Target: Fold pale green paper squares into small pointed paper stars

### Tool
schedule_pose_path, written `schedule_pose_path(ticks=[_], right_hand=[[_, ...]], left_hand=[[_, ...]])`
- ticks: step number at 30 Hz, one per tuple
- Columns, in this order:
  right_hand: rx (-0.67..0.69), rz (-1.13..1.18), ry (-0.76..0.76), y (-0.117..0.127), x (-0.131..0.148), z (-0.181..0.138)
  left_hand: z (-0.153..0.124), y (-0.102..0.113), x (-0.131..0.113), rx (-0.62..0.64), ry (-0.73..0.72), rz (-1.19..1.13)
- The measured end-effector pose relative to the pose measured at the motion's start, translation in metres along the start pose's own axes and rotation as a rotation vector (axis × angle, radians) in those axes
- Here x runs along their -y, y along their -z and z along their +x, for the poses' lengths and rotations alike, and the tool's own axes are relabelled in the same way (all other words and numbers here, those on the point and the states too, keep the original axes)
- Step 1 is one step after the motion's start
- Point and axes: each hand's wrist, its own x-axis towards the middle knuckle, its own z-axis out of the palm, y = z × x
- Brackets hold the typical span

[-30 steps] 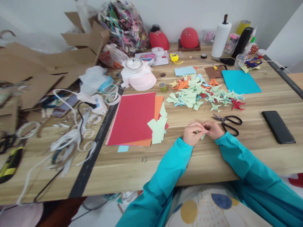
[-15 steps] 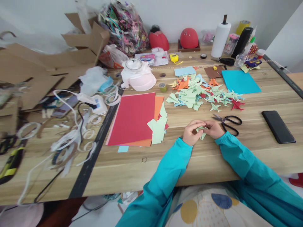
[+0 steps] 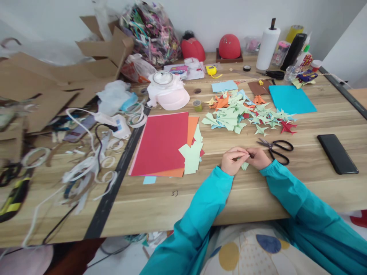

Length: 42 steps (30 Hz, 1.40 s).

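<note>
Between my fingertips is a small piece of light green paper (image 3: 244, 166), mostly covered by the fingers. My left hand (image 3: 233, 160) pinches it from the left, and my right hand (image 3: 259, 158) grips it from the right, with the thumbs meeting. Just right of my right hand lie scissors (image 3: 275, 147) with black handles, their blades slightly parted. Beyond the hands spreads a heap of folded paper shapes (image 3: 233, 112), mostly pale green with some orange, red and blue. Pale green paper strips (image 3: 191, 158) rest to the left.
Red sheets (image 3: 160, 143) over orange ones lie left of the hands. A black phone (image 3: 337, 154) is at the right, with a turquoise sheet (image 3: 293, 99) behind it. Cords and a power strip (image 3: 122, 127) clutter the left side. A paper roll (image 3: 268, 49) stands at the back.
My fingers have closed further over the green paper, so less of it shows. The thumbs have come together. Both hands otherwise stay in place, and the other things have not moved.
</note>
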Motion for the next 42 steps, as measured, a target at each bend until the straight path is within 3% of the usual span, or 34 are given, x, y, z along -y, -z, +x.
schedule_pose_path(ticks=[8,14,21,29,42], right_hand=[[-0.018,-0.075,-0.031,-0.001,0.003,-0.001],[-0.098,0.148,-0.115,0.002,0.007,0.002],[-0.153,0.309,-0.169,0.009,0.004,0.004],[-0.105,0.191,-0.116,0.006,0.009,0.003],[0.013,-0.037,-0.043,0.001,0.000,0.000]], left_hand=[[0.000,0.000,0.002,-0.001,0.052,-0.025],[0.001,0.003,0.002,-0.037,0.152,-0.110],[0.000,0.000,0.011,-0.068,0.113,-0.066],[0.000,-0.002,0.009,-0.128,0.079,0.004],[0.000,-0.001,0.003,-0.038,0.043,-0.021]])
